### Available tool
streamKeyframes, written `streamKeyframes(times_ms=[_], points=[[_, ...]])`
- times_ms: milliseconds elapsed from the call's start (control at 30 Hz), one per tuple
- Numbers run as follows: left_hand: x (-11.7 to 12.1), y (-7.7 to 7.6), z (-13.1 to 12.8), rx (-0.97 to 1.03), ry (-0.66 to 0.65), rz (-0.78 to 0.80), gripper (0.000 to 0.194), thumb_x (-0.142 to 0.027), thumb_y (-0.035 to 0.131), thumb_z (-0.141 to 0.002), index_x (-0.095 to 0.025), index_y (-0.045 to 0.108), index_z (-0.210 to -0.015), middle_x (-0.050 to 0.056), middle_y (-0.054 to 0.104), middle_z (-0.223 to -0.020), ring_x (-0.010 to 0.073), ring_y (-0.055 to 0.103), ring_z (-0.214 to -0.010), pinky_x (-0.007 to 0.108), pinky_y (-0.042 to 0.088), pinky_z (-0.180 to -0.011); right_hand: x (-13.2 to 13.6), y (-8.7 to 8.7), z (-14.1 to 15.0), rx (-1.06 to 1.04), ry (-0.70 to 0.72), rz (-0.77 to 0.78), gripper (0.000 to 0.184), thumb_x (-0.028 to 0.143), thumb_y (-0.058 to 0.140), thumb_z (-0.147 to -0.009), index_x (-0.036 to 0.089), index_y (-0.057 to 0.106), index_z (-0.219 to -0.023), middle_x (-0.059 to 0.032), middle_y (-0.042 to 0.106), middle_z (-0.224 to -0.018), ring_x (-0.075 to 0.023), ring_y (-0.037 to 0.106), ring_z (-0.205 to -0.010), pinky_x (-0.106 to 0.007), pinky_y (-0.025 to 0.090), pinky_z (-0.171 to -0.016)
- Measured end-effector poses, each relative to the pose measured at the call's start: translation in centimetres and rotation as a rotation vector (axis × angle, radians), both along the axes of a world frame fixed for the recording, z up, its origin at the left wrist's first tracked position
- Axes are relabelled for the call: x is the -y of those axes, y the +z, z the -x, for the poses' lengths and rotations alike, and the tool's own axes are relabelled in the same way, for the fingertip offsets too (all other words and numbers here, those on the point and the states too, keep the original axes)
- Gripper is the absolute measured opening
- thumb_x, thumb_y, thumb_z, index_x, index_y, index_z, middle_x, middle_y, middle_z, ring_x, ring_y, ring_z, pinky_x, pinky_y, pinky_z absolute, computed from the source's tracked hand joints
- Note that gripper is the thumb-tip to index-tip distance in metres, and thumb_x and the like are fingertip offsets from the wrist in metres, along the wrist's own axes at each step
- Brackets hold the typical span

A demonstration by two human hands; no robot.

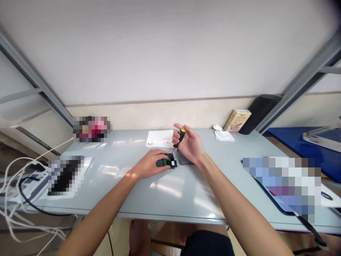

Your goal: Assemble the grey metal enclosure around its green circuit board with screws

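Observation:
My right hand (191, 144) is closed around the black and yellow handle of a screwdriver (180, 137). The thin shaft slants down and left to a small black device with a green circuit board (172, 163) lying on the table. My left hand (151, 163) grips the left side of this device, thumb and fingers around its edge. Whether the screwdriver's tip sits in a screw is too small to tell. Just right of the device, partly hidden under my right hand, lies a grey box-like part (185, 160). Behind them is a white sheet of paper (158, 138) with several tiny dark screws on it.
A snack box (237, 121), a black cylinder (259, 113) and crumpled tissue (224, 136) stand at the back right. White cables (10, 213) tangle at the left edge. A blurred-out flat item (282, 188) lies right; the table's front edge (170, 218) is near my body.

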State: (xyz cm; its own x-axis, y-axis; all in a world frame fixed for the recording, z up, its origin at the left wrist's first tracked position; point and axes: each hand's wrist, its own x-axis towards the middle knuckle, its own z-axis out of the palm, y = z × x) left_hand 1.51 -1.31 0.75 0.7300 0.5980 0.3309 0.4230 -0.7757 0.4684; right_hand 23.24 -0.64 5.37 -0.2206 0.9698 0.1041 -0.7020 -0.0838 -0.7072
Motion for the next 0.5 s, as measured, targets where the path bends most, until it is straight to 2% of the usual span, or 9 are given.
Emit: streamKeyframes(times_ms=[133, 267, 333, 400, 500], points=[[-0.08, -0.14, 0.00, 0.012, -0.005, -0.002, 0.027, -0.045, 0.071, -0.095, -0.024, 0.074, -0.111, 0.010, 0.071, -0.130, 0.0278, 0.067, -0.118, 0.046, 0.051, -0.107, 0.28, 0.02, 0.06, 0.023, -0.030, -0.010, 0.023, 0.040, 0.082, -0.079, 0.023, 0.067, -0.087, 0.0005, 0.062, -0.084, -0.0139, 0.059, -0.077, -0.028, 0.050, -0.075], [-0.12, -0.25, -0.01, 0.030, 0.000, -0.010, 0.026, -0.044, 0.072, -0.094, -0.025, 0.075, -0.111, 0.009, 0.071, -0.128, 0.0274, 0.068, -0.118, 0.046, 0.051, -0.107, 0.63, 0.23, 0.08, 0.059, -0.086, 0.000, 0.036, 0.034, 0.092, -0.068, 0.023, 0.059, -0.075, -0.0015, 0.070, -0.098, -0.0176, 0.066, -0.091, -0.031, 0.052, -0.082], [-0.14, -0.33, 0.01, 0.036, 0.004, -0.013, 0.026, -0.044, 0.073, -0.093, -0.025, 0.075, -0.111, 0.009, 0.072, -0.128, 0.0271, 0.068, -0.118, 0.046, 0.051, -0.108, 0.66, 0.30, 0.01, 0.067, -0.086, 0.001, 0.042, 0.033, 0.094, -0.066, 0.024, 0.054, -0.074, -0.0001, 0.071, -0.097, -0.0163, 0.066, -0.083, -0.031, 0.051, -0.076], [-0.16, -0.42, 0.04, 0.031, 0.003, -0.016, 0.026, -0.043, 0.073, -0.094, -0.025, 0.074, -0.112, 0.009, 0.071, -0.128, 0.0269, 0.068, -0.118, 0.046, 0.051, -0.108, 0.57, 0.30, -0.03, 0.072, -0.080, -0.016, 0.044, 0.035, 0.094, -0.068, 0.024, 0.052, -0.074, 0.0041, 0.063, -0.078, -0.0115, 0.056, -0.064, -0.027, 0.046, -0.063], [-0.17, -0.53, 0.08, 0.021, 0.004, -0.022, 0.026, -0.042, 0.073, -0.094, -0.025, 0.074, -0.113, 0.009, 0.071, -0.129, 0.0267, 0.067, -0.119, 0.046, 0.051, -0.108, 0.26, 0.19, -0.02, 0.081, -0.081, -0.042, 0.043, 0.049, 0.089, -0.075, 0.025, 0.053, -0.076, 0.0091, 0.036, -0.059, -0.0094, 0.034, -0.050, -0.025, 0.036, -0.051]])
